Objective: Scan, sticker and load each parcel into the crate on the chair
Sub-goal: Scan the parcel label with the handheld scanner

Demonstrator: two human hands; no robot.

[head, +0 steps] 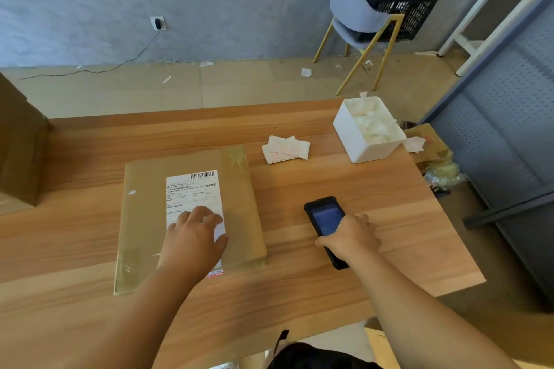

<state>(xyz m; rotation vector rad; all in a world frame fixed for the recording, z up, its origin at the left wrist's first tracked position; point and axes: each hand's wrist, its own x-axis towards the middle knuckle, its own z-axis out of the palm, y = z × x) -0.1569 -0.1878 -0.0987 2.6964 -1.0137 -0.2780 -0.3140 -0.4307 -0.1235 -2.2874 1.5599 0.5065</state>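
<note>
Left hand (195, 237) rests on the parcel (144, 219), over its white label (195, 192), fingers relaxed and slightly apart, holding nothing. Right hand (347, 237) has its fingers clamped round the scanner (325, 219), just right of the parcel, low at the surface (329, 177). Beyond: sticker pile (286, 149), white box (368, 135). Crate (395, 3) on chair (353, 12), well apart.

flat brown parcel (144, 219) label-up, scanner (325, 217) beside it, black crate (395, 0) apparently on chair (350, 9)

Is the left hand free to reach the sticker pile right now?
Likely yes: the left hand rests on the parcel holding nothing, and the sticker pile lies on open table just beyond the parcel's far right corner, with nothing between.
</note>
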